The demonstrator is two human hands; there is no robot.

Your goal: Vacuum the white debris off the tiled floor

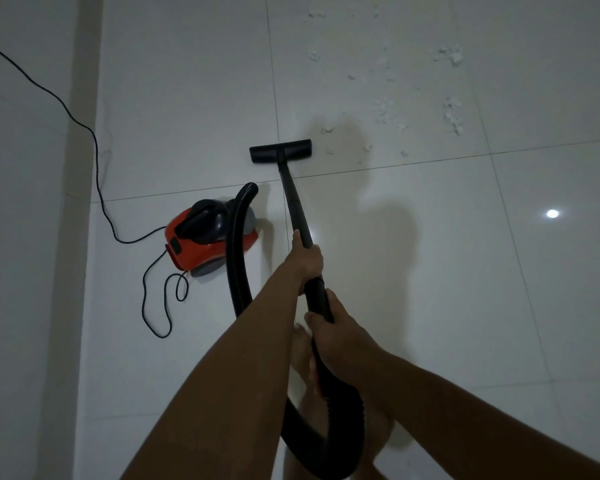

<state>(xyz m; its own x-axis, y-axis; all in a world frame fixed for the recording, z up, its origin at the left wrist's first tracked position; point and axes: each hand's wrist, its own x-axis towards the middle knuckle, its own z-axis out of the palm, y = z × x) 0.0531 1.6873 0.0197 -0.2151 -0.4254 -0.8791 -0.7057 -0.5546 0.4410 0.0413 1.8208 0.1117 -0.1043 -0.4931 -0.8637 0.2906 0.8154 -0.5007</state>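
A black vacuum wand (pixel 293 199) runs from my hands down to a flat black floor nozzle (pixel 280 151) resting on the white tiled floor (pixel 447 265). My left hand (pixel 307 259) grips the wand higher along the tube. My right hand (pixel 328 323) grips the thicker handle end just behind it. White debris (pixel 383 110) lies scattered in crumbs and small clumps to the right of and beyond the nozzle, the nearest bits (pixel 328 129) a short way from its right end.
A red and black canister vacuum (pixel 205 239) sits on the floor left of the wand. Its ribbed black hose (pixel 238 244) loops back under my arms. A black power cord (pixel 97 168) trails along the white wall (pixel 25 202) at left. My bare feet (pixel 303 351) stand below the hands.
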